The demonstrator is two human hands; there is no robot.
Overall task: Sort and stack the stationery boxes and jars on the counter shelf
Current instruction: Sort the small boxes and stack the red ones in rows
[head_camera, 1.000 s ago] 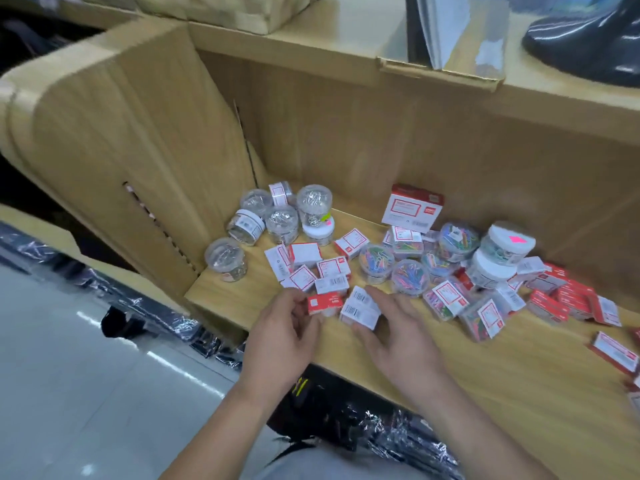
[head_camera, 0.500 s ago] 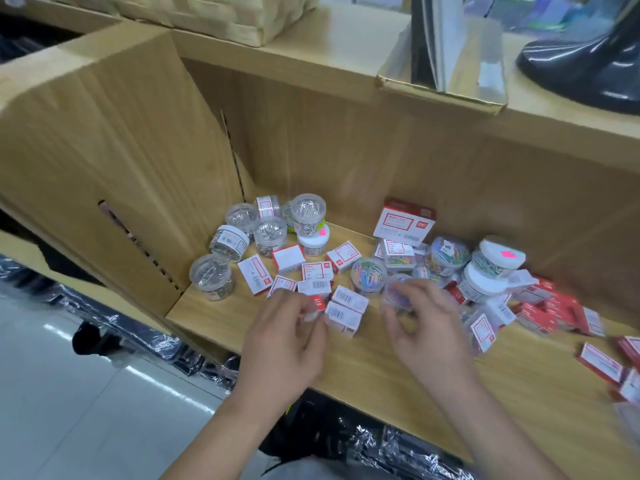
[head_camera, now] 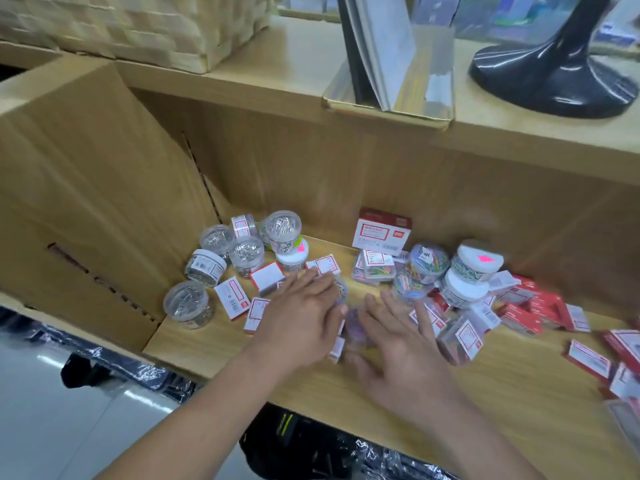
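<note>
Both hands are in over the counter shelf (head_camera: 221,344) now. The left hand (head_camera: 304,315) lies flat, fingers straight and together, reaching across the small red-and-white boxes (head_camera: 232,298) near the middle. The right hand (head_camera: 398,344) is just beside it, fingers fanned wide and straight, gripping nothing that can be made out. Between the two hands sits a blurred jar of coloured clips (head_camera: 356,323), too smeared to say whether either hand touches it. At the far left, tucked into the corner, stands the cluster of clear jars of silver clips (head_camera: 246,254), one of them stacked on a white-lidded jar (head_camera: 292,256). Against the back wall a larger red-and-white box (head_camera: 382,232) stands upright. To its right are a jar of bright clips (head_camera: 429,261) and two white-capped jars (head_camera: 479,263), one on top of the other. Further right, red boxes (head_camera: 540,306) lie scattered along the shelf. On the counter top above sit a woven basket (head_camera: 138,26), a clear stand with booklets (head_camera: 388,64) and a glossy black base (head_camera: 554,77).
</note>
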